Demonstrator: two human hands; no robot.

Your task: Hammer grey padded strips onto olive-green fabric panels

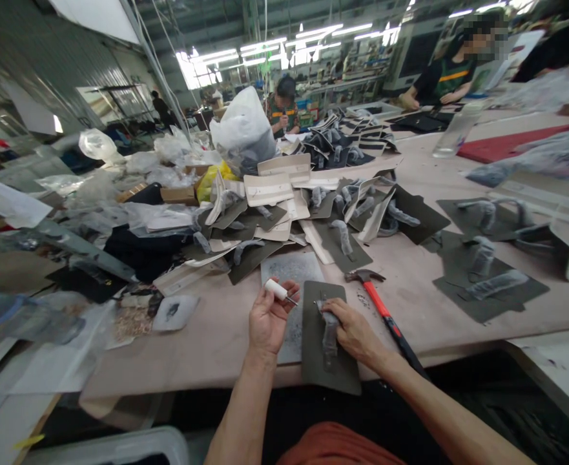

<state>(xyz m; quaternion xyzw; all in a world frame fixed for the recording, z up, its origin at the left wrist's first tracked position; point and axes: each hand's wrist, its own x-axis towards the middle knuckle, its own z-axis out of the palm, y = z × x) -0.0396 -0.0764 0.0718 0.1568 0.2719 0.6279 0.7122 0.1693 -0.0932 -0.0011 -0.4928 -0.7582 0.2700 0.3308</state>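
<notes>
Surface: one wide table (206,365), pinkish-beige top, its near edge before the seated person. Room: a large workshop, strip lights (291,42) overhead, corrugated wall (71,84) at left, co-workers at the far side and upper right.

On the table: a heap of loose panels (269,190), mid-table; a hammer (383,307), right of the work; a clear bottle (458,132), far right; plastic bags (243,126), behind the heap and along the left.

In hand: left hand (270,323), fingers closed round a white-handled tool (275,288), its thin metal shaft angled toward the panel. Right hand (354,326), fingers bent and close together at the upper end of a wrapped handle (330,339); thumb hidden, full grip cannot be told. The handle lies on a dark panel (313,365), directly before the person, overlapping a grey board (289,349).

Obscured: board partly under panel and left hand; contents of bags unclear; background blurred; bin (114,449) cut off below.

Materials: panel flat, matt, round-cornered; wrapping crinkled, translucent; board speckled; hammer grip red and black, head clawed.
</notes>
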